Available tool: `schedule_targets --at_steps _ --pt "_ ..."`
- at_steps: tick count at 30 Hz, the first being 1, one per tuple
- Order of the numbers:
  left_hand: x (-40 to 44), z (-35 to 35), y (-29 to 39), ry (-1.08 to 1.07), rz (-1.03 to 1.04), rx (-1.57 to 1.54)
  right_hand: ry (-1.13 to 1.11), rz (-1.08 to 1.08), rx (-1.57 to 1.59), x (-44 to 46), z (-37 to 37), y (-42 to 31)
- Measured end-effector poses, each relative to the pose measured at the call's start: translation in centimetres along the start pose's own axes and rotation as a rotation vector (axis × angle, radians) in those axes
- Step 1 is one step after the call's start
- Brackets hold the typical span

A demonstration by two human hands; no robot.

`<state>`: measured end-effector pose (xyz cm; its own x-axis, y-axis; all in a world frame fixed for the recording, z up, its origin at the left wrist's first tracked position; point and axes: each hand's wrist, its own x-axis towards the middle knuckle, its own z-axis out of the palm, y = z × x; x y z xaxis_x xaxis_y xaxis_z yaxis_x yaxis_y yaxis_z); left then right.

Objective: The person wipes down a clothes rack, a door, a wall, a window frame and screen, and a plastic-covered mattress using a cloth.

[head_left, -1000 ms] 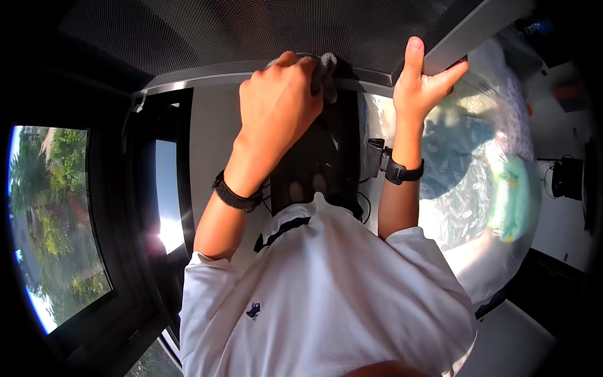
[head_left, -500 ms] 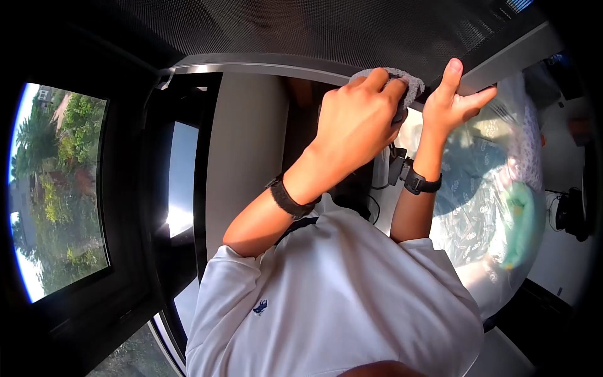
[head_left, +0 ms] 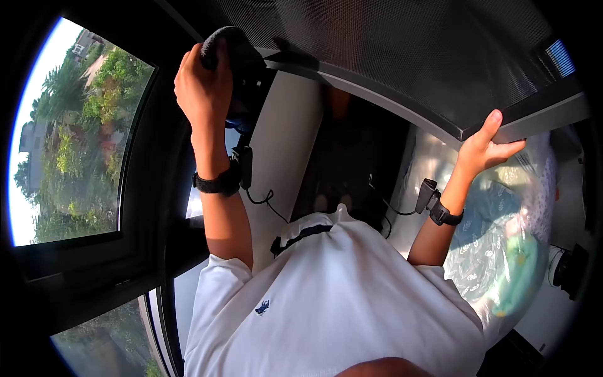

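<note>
My left hand point(head_left: 204, 88) is closed around a grey cloth point(head_left: 221, 39) at the left end of a framed mesh screen point(head_left: 377, 47). The cloth lies against or very close to the screen's grey frame edge; the exact contact is hidden. My right hand point(head_left: 487, 147) grips the near right corner of the frame, thumb on top and the fingers partly hidden. The screen stretches across the top of the view, tilted. Both wrists wear black straps with small devices and cables.
To the left are a dark-framed window point(head_left: 78, 144) with trees outside and another pane point(head_left: 107, 339) below. A plastic-wrapped bundle point(head_left: 480, 251) with a green part lies at the right. A pale panel point(head_left: 292, 119) stands below the screen.
My left hand has carried the cloth from near the right corner to the screen's left end. My right hand has shifted slightly right and down with the corner, and the view has turned.
</note>
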<state>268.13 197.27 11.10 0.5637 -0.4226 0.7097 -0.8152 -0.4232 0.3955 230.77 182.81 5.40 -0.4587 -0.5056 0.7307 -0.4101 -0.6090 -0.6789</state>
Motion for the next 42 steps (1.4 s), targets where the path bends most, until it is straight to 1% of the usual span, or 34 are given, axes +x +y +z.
schedule_targets --at_steps 1,3,4,5,7,8,9,10,11,12,13,14,16,18,19,21,22,23,25,26,28,29,31,33,35,36,37,39,40,41,42 --pt "0.6 0.4 -1.0 0.058 0.009 0.052 0.004 -0.016 -0.025 0.0 0.0 0.3" --pt "0.9 2.5 -3.0 0.007 0.011 0.033 0.014 -0.024 0.006 0.0 0.2 0.1" --pt "0.6 3.1 -2.9 -0.058 -0.027 0.050 0.007 -0.019 0.007 -0.1 0.2 0.1" --pt "0.3 4.1 -3.1 -0.109 0.011 0.116 0.004 -0.014 0.005 -0.1 0.1 0.0" --pt "-0.6 5.6 -2.8 -0.168 -0.046 0.085 0.019 -0.012 0.000 0.0 0.1 0.0" --pt "-0.4 5.7 -2.4 -0.246 -0.143 0.104 0.012 -0.018 0.030 0.0 0.1 0.3" --pt "-0.3 6.1 -3.3 -0.269 -0.190 0.041 0.003 -0.025 0.063 0.0 0.0 0.6" --pt "-0.2 5.7 -2.8 -0.285 -0.208 0.062 -0.029 0.024 0.094 -0.2 0.0 0.1" --pt "-0.1 5.3 -2.2 -0.304 -0.227 0.084 -0.024 0.023 0.082 -0.2 -0.2 0.2" --pt "-0.4 6.4 -3.4 -0.204 -0.120 0.165 -0.040 0.007 0.094 -0.2 -0.2 0.4" --pt "-1.0 7.0 -4.3 -0.147 -0.009 0.274 -0.055 -0.006 0.106 -0.2 -0.2 0.6" --pt "-1.1 7.8 -5.6 -0.163 0.014 0.274 -0.037 -0.048 0.110 -0.2 0.0 0.6" --pt "-1.3 9.1 -7.3 -0.193 0.045 0.275 -0.038 -0.054 0.154 -0.2 0.1 0.7" --pt "-1.9 9.9 -8.0 -0.151 -0.035 0.063 -0.047 -0.080 0.145 -0.1 0.0 1.1" --pt "-2.0 9.7 -7.1 -0.159 -0.029 0.058 -0.039 -0.095 0.144 0.0 0.0 0.9" --pt "-2.1 8.3 -4.5 -0.186 -0.117 0.017 -0.038 -0.055 0.175 -0.1 0.1 0.6" --pt "-1.9 8.1 -4.2 -0.222 -0.161 0.044 -0.035 -0.062 0.188 -0.1 0.1 0.7" --pt "-1.9 8.1 -4.1 -0.209 -0.110 0.064 -0.044 -0.068 0.199 0.0 0.1 1.0" --pt "-1.9 8.0 -3.5 -0.228 -0.108 0.082 -0.040 -0.040 0.219 -0.1 0.2 0.5" --pt "-2.1 7.5 -2.5 -0.232 -0.110 0.079 -0.043 -0.041 0.215 -0.1 0.1 0.4" --pt "-2.7 6.5 0.0 -0.315 -0.092 0.124 -0.062 -0.049 0.185 0.0 -0.1 0.4" --pt "-3.4 6.1 1.1 -0.314 -0.095 0.123 -0.064 -0.052 0.186 0.1 0.0 0.5" --pt "-5.0 5.2 3.3 -0.397 0.139 0.120 -0.074 -0.063 0.226 0.3 0.1 0.4" --pt "-7.1 4.3 6.8 -0.372 0.191 0.089 -0.066 -0.045 0.251 0.2 0.0 0.3" --pt "-9.5 3.5 9.8 -0.320 0.268 0.054 -0.079 -0.104 0.167 0.5 -0.1 0.7" --pt "-10.6 3.0 11.4 -0.372 0.245 -0.004 -0.073 -0.066 0.208 0.3 -0.1 0.2" --pt "-11.8 2.6 12.9 -0.414 0.224 -0.063 -0.086 -0.076 0.221 0.3 -0.1 0.4" --pt "-14.3 2.0 16.1 -0.441 0.350 -0.148 -0.056 -0.142 0.206 0.4 0.0 0.8" --pt "-15.6 2.2 17.2 -0.442 0.408 -0.136 -0.102 -0.069 0.199 0.3 -0.3 -0.2" --pt "-16.2 2.2 17.7 -0.451 0.466 -0.123 -0.157 -0.070 0.202 0.4 -0.7 0.4" --pt "-16.1 2.1 17.4 -0.460 0.447 -0.127 -0.185 -0.080 0.212 0.3 -0.8 0.7"
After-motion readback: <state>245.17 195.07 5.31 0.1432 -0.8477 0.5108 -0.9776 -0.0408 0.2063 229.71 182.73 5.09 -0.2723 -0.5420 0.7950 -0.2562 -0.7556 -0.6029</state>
